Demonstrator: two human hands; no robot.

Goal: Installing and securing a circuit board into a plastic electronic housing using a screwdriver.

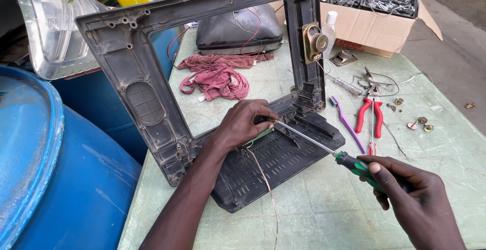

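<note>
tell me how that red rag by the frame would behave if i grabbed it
The rag lies crumpled in loose folds, so it is probably floppy and would droop from wherever it is gripped. It looks like thin cloth, likely light. Bunched flat on the table, it should not roll or tip.

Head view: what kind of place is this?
Probably an informal electronics repair spot, perhaps outdoors. A stripped television frame stands on the table, red pliers lie nearby, and a cardboard box holds parts.

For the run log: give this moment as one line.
left hand: steadying television frame | right hand: gripping green-handled screwdriver, tip at frame base | surface: green table
</note>
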